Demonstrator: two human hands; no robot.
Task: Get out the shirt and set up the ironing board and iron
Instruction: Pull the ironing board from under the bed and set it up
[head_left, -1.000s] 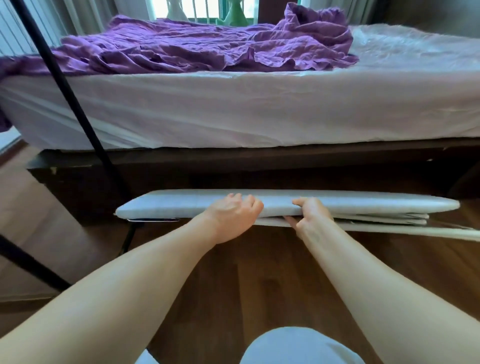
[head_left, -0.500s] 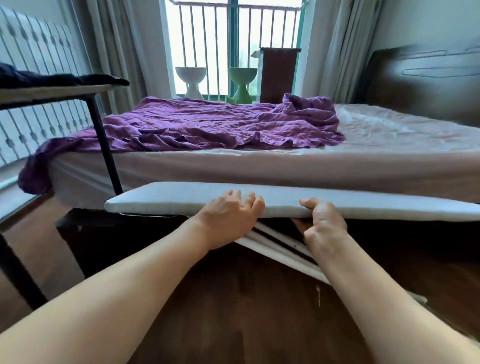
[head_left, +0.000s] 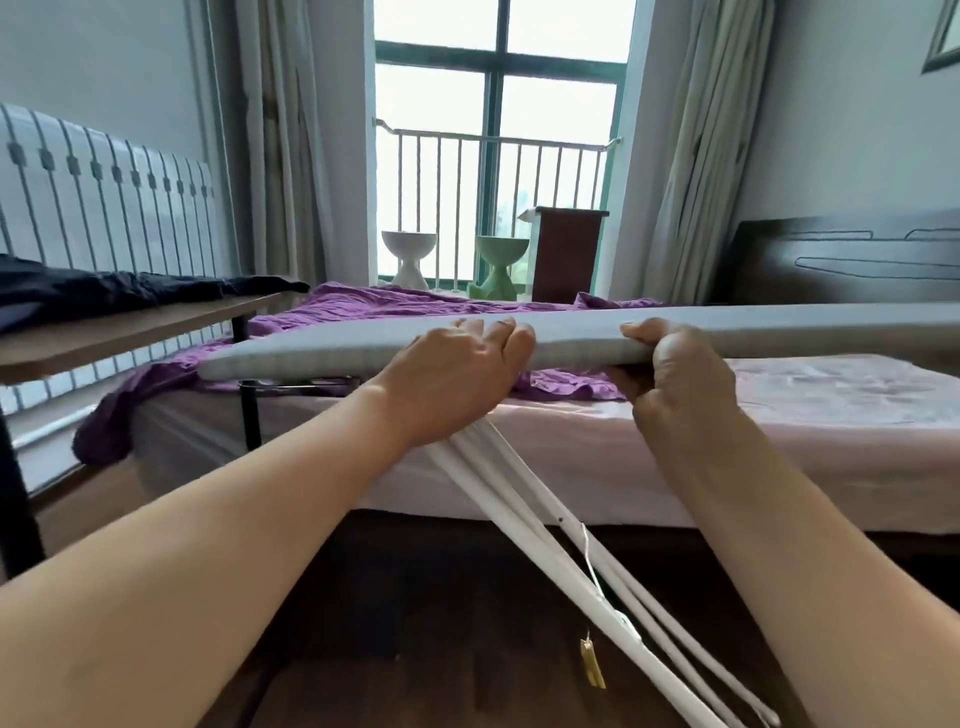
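A grey ironing board (head_left: 587, 332) is held level in front of me, above the bed's edge. My left hand (head_left: 457, 374) grips its near edge, fingers over the top. My right hand (head_left: 675, 374) grips the same edge further right, thumb on top and fingers underneath. The board's white metal legs (head_left: 550, 540) slant down from under my left hand to the lower right, with a thin cord and a small gold tag hanging from them. A dark garment (head_left: 119, 291) lies on a wooden side table (head_left: 130, 332) at the left. No iron is in view.
A bed (head_left: 779, 415) with a pale sheet and a crumpled purple cover (head_left: 363, 312) stands just behind the board. Dark wooden floor lies below. Behind are a balcony door, curtains, two stools, a dark headboard at right and a white radiator at left.
Both hands have lifted the ironing board from low by the floor up to above the mattress. The white legs have swung down and away from its underside. My view has tilted up.
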